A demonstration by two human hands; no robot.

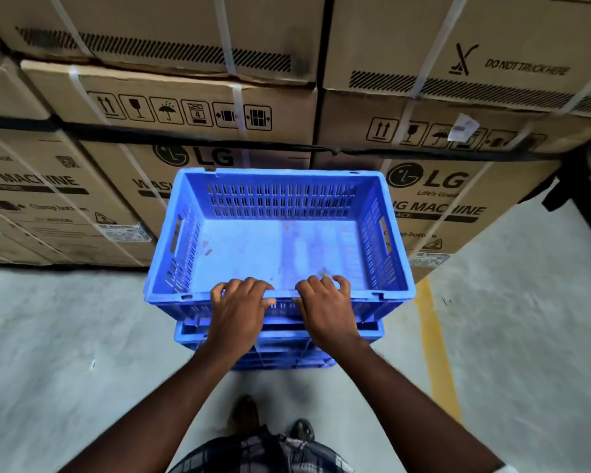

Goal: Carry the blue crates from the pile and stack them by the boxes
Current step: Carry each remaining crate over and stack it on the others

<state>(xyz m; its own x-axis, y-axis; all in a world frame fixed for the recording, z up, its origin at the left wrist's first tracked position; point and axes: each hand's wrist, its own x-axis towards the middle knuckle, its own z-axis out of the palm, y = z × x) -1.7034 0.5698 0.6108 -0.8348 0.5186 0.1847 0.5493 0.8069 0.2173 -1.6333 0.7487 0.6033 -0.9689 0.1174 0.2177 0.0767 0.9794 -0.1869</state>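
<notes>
Clasping the near rim of the blue crate (280, 199) with my left hand (239, 312) and right hand (325, 308), I judge it stiff, empty, light; its side slots (175, 235) would grip steadier.

A wall of cardboard boxes (185, 107) stands close behind the top crate (280, 173), closing the far side; whether any gap remains between them cannot be told. The crate's mouth is open from above, and a handle slot (175, 233) pierces each side wall. The left hand (238, 312) and right hand (325, 308) grip the middle of its near rim, leaving the rim's corners free. The floor (65, 336) lies open left and right of the lower crates (280, 336). A dark upright (567, 186), perhaps a rack post, stands well to the right.
</notes>
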